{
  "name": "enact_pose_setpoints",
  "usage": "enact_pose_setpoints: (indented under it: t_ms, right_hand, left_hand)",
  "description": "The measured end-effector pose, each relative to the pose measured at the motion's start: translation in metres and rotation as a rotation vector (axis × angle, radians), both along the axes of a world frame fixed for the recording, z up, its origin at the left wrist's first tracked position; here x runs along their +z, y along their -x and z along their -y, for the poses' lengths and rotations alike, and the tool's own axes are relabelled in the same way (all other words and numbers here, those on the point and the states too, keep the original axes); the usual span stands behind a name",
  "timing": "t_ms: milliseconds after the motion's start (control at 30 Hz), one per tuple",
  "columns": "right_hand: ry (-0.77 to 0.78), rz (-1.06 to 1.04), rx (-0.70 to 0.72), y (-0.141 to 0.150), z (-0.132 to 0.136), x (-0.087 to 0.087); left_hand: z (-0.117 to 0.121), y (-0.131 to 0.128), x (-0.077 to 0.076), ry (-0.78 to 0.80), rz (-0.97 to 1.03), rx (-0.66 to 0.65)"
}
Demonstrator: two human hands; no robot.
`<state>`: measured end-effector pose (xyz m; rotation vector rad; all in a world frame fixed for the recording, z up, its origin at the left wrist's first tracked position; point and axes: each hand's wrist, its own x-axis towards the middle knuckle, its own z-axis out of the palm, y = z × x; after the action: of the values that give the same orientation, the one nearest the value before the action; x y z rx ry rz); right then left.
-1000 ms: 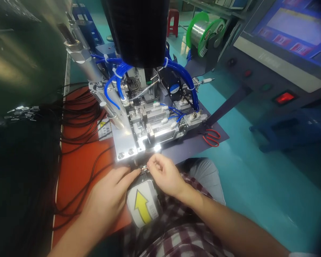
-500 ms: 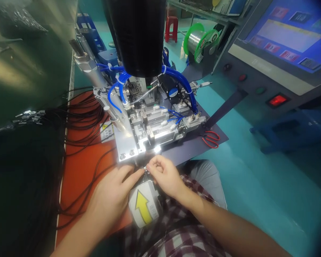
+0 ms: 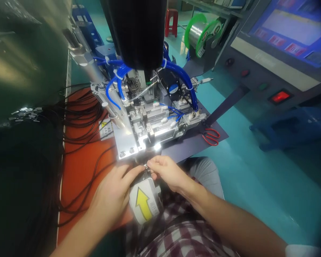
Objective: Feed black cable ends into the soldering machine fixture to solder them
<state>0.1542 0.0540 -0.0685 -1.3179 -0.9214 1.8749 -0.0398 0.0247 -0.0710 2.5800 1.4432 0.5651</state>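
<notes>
Low in front of the machine's metal plate (image 3: 123, 141), both hands meet at a small shiny metal connector (image 3: 146, 166). My right hand (image 3: 168, 172) pinches it between thumb and forefinger, the other fingers curled in. From the other side, my left hand (image 3: 111, 189) presses its thumb tip against the same piece; its remaining fingers are partly hidden under the plate edge. Just below the fingertips sits a white motor cover with a yellow arrow (image 3: 143, 203). The connector's exact shape is mostly covered by the fingers.
Black cables (image 3: 82, 121) with bundled metal ends (image 3: 28, 113) lie on the orange mat (image 3: 77, 171) at left. Blue air tubes (image 3: 183, 73) arch over the machine beneath a black hose (image 3: 139, 35). Red-handled cutters (image 3: 212, 136), a solder spool (image 3: 199, 34) and a control panel (image 3: 278, 64) are right.
The view has shifted slightly. My right hand has turned a little at the connector, its fingers now less bunched upward. My left hand keeps nearly the same place.
</notes>
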Motion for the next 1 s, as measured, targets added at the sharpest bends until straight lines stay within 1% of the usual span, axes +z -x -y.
enact_pose_setpoints:
  t_ms: [100, 200, 267, 333, 433, 633, 867, 1000]
  right_hand:
    - [-0.028, -0.028, 0.006, -0.003, 0.000, -0.001]
    - [-0.067, -0.034, -0.005, -0.006, 0.002, -0.005]
    - [-0.089, -0.020, -0.020, -0.006, 0.003, -0.008]
    - [-0.111, 0.003, -0.027, -0.004, 0.005, -0.011]
    - [-0.136, 0.043, -0.023, -0.002, 0.005, -0.014]
    - [-0.152, 0.099, -0.011, -0.002, 0.005, -0.011]
    - [-0.186, 0.085, -0.032, 0.000, 0.006, -0.008]
    - [-0.194, 0.074, -0.039, 0.000, 0.006, -0.009]
  left_hand:
    - [-0.002, 0.003, 0.004, 0.014, 0.053, -0.034]
    - [-0.004, 0.008, 0.014, 0.061, 0.113, -0.092]
    - [-0.004, 0.010, 0.021, 0.081, 0.126, -0.107]
    - [-0.004, 0.011, 0.023, 0.059, 0.111, -0.111]
    - [-0.003, 0.010, 0.020, -0.007, 0.054, -0.113]
    - [0.001, 0.007, 0.017, -0.030, -0.068, -0.098]
    - [0.001, 0.010, 0.002, -0.098, -0.029, -0.092]
    - [-0.001, 0.009, 0.004, -0.068, -0.037, -0.098]
